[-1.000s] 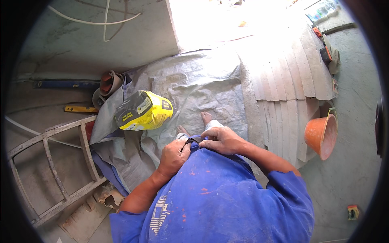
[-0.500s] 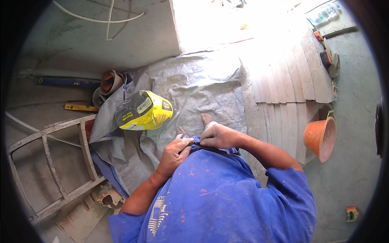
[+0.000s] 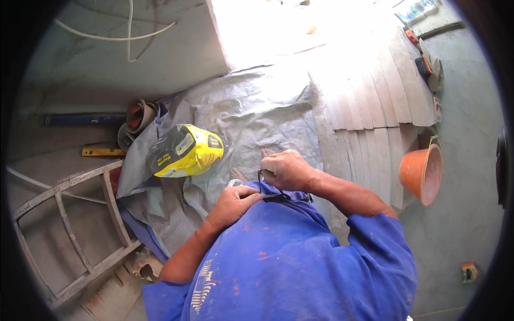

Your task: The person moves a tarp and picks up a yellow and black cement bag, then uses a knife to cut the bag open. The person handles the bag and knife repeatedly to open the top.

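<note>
A thin black strap (image 3: 277, 198) runs across the waist of my paint-spotted blue shirt (image 3: 278, 257). My right hand (image 3: 289, 170) is closed in a fist on a raised length of it, which bends up from the waist. Lower and to the left, my left hand (image 3: 233, 205) has its thumb and fingers pinched at the strap by the shirt's hem. Whether a buckle lies under those fingers cannot be seen. Beyond my hands, my bare feet (image 3: 239, 174) stand on a crumpled grey sheet (image 3: 257, 125).
A yellow and black bag (image 3: 187, 152) stands left on the sheet, near a metal ladder-like frame (image 3: 64, 224) and two levels, one blue (image 3: 84, 120), one yellow (image 3: 101, 152). On the right are stacked pale slabs (image 3: 369, 99), an orange bucket (image 3: 420, 174) and a small red-yellow object (image 3: 469, 272).
My right hand has lifted away from the left, drawing a length of strap up and out. My left hand stays at the waist, slightly lower. The whole view has shifted a little.
</note>
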The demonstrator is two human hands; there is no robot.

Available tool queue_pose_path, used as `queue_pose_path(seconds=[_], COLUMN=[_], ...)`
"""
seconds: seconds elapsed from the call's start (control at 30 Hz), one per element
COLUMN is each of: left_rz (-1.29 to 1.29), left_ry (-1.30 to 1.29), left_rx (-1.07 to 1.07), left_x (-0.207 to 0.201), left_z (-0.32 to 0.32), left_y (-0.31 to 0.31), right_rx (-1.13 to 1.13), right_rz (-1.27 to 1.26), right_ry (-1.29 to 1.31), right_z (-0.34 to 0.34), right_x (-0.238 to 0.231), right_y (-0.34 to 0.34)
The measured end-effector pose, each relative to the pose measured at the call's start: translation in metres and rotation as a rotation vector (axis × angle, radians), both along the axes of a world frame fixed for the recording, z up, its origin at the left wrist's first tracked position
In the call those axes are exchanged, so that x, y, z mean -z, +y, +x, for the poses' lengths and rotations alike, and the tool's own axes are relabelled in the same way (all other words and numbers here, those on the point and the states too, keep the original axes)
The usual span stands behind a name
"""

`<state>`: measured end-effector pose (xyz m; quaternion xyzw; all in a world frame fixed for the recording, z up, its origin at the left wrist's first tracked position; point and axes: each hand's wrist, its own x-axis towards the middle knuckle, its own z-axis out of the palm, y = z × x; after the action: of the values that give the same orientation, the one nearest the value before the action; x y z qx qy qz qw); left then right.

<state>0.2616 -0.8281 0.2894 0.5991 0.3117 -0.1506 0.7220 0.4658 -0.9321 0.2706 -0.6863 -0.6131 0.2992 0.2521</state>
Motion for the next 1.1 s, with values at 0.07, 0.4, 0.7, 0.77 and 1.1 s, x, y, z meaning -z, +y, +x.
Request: queue_pose_path(seconds=[0.07, 0.4, 0.7, 0.77, 1.1], left_rz=[-0.247, -0.395, -0.264, -0.242, -0.185], left_ry=[-0.047, 0.087, -0.017, -0.008, -0.009], left_rx=[-0.117, -0.25, -0.086, -0.056, -0.034], left_x=[0.001, 0.018, 0.022, 0.021, 0.021], left_z=[0.009, 0.033, 0.047, 0.051, 0.049], left_y=[0.002, -0.005, -0.002, -0.002, -0.009], right_rx=[0.031, 0.128, 0.063, 0.048, 1.067], right_rz=[0.039, -0.269, -0.604, -0.603, 0.258], right_ry=[0.009, 0.397, 0.42, 0.317, 2.04], right_z=[0.003, 0.034, 0.03, 0.034, -0.023], right_x=[0.0, -0.014, -0.047, -0.051, 0.002], right_y=[-0.003, -0.068, -0.141, -0.145, -0.09])
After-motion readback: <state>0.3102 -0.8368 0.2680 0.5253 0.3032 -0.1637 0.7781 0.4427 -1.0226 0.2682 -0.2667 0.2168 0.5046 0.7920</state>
